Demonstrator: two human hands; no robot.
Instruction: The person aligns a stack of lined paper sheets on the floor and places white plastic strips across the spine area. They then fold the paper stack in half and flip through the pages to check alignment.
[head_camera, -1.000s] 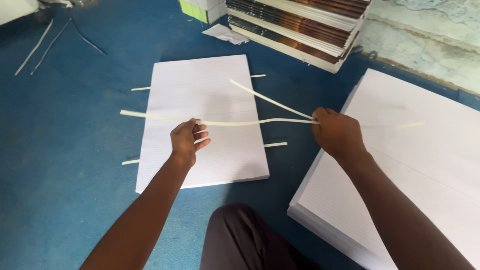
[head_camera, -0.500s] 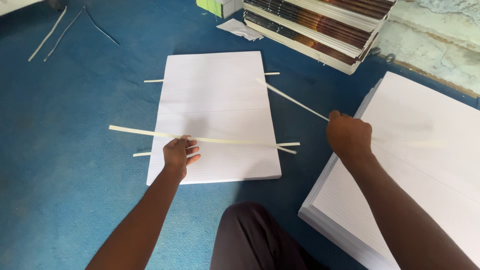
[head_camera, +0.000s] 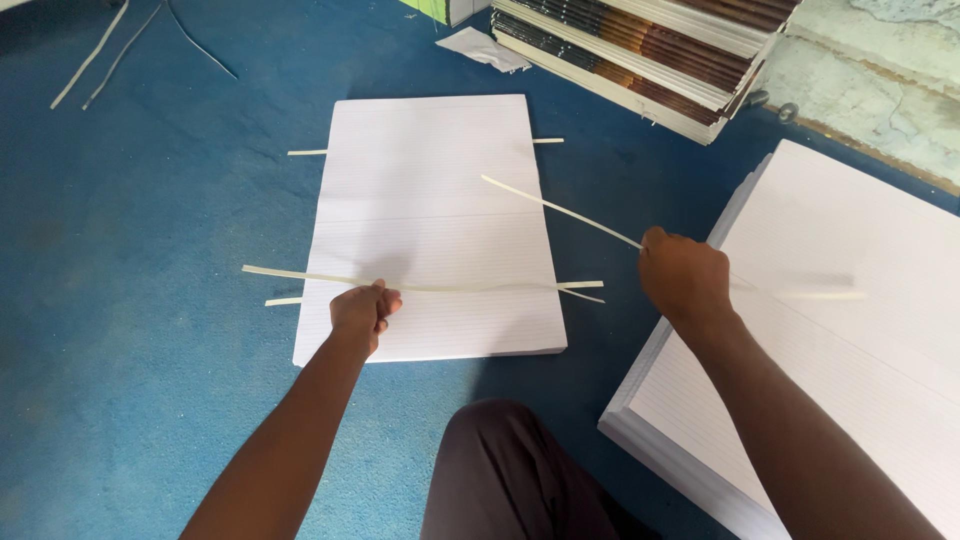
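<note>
A stack of white ruled paper (head_camera: 430, 190) lies on the blue floor in front of me, with cream strips poking out from under it at both sides. My left hand (head_camera: 362, 310) is closed on a long cream strap (head_camera: 480, 288) that runs across the near part of the stack. To the right of the stack, my right hand (head_camera: 685, 280) grips a second cream strap (head_camera: 560, 210). It slants up-left over the stack's right edge, and its other end trails blurred to the right.
A bigger stack of white ruled sheets (head_camera: 850, 350) lies at my right. Piled brown-edged book blocks (head_camera: 650, 50) sit at the back, with a crumpled white scrap (head_camera: 485, 45) beside them. Loose strips (head_camera: 110, 50) lie far left. My dark-trousered knee (head_camera: 520, 470) is at the bottom.
The left-hand strap has come down from above the stack to lie across its near part. My right hand has pulled right, off the stack, with its strap.
</note>
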